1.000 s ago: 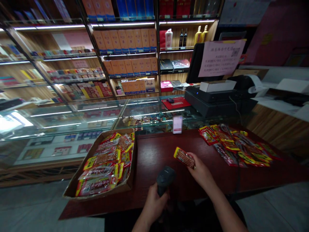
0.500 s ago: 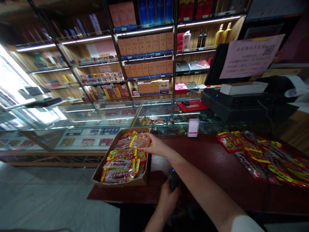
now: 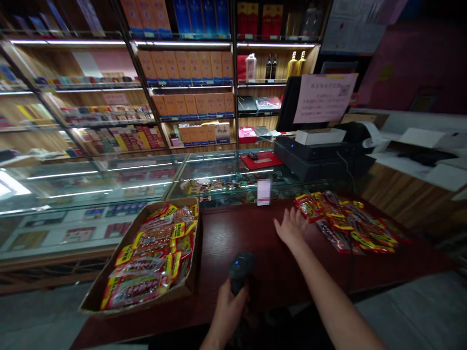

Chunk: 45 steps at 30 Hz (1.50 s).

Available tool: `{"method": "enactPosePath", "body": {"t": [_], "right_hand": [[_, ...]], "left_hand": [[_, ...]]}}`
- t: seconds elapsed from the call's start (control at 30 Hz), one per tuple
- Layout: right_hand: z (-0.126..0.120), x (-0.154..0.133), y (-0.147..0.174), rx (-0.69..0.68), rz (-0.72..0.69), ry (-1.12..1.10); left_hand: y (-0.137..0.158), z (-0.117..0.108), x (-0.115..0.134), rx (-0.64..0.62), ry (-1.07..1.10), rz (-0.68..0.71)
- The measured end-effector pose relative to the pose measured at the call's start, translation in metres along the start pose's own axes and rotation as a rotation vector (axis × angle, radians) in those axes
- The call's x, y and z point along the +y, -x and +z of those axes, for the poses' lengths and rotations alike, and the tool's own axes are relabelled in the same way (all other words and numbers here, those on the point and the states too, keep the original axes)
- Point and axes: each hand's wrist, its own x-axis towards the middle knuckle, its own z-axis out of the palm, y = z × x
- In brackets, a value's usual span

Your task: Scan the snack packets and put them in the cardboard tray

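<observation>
My left hand (image 3: 230, 302) is wrapped round the handle of a black barcode scanner (image 3: 241, 266), which shows a small blue light. Over the dark red counter, my right hand (image 3: 293, 227) is open with its fingers spread and nothing in it. The nearest thing to its fingertips is a loose heap of snack packets (image 3: 346, 221) in red and yellow wrappers. On the left, a cardboard box (image 3: 197, 253) holds several rows of similar packaged snacks (image 3: 153, 248).
A glass display case (image 3: 146, 167) runs behind the wooden counter (image 3: 226, 233). Toward the back right stand a monitor (image 3: 290, 104) with a pink notice and a black cash drawer (image 3: 317, 158). A red mat (image 3: 264, 161) carries a mouse. Shelves of boxed goods line the wall.
My right hand has let go of a snack packet at the box and moved right toward the heap. My left hand still holds the scanner, now raised higher. The view has turned right.
</observation>
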Motion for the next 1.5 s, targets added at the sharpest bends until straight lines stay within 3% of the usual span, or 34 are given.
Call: {"method": "enactPosePath", "body": {"t": [0.1, 0.2, 0.27, 0.43, 0.57, 0.7, 1.07, 1.27, 1.5], "right_hand": [[-0.001, 0.061, -0.028, 0.042, 0.083, 0.257], [0.001, 0.082, -0.040, 0.011, 0.089, 0.319], [0.006, 0.081, -0.031, 0.011, 0.046, 0.320], [0.029, 0.070, 0.035, 0.134, -0.262, 0.157], [0.036, 0.073, 0.068, 0.190, -0.248, 0.034], [0.033, 0.073, 0.067, 0.239, -0.152, -0.017], [0.031, 0.078, 0.060, 0.204, -0.252, -0.572], [0.025, 0.076, 0.058, 0.051, -0.049, -0.694], [0.013, 0.081, 0.061, -0.072, -0.082, -0.682]], "left_hand": [[0.000, 0.001, -0.001, 0.011, -0.019, 0.012], [0.000, 0.000, -0.004, 0.009, -0.026, 0.008], [-0.001, -0.001, -0.007, 0.011, -0.018, -0.005], [-0.001, -0.002, -0.009, 0.007, -0.033, -0.002], [0.001, -0.003, -0.007, -0.026, -0.045, 0.005], [0.002, -0.004, -0.005, -0.038, -0.053, 0.018], [0.014, 0.007, 0.015, -0.103, -0.136, -0.010], [0.030, 0.027, 0.045, -0.191, -0.169, -0.003], [0.029, 0.022, 0.049, -0.190, -0.176, 0.035]]}}
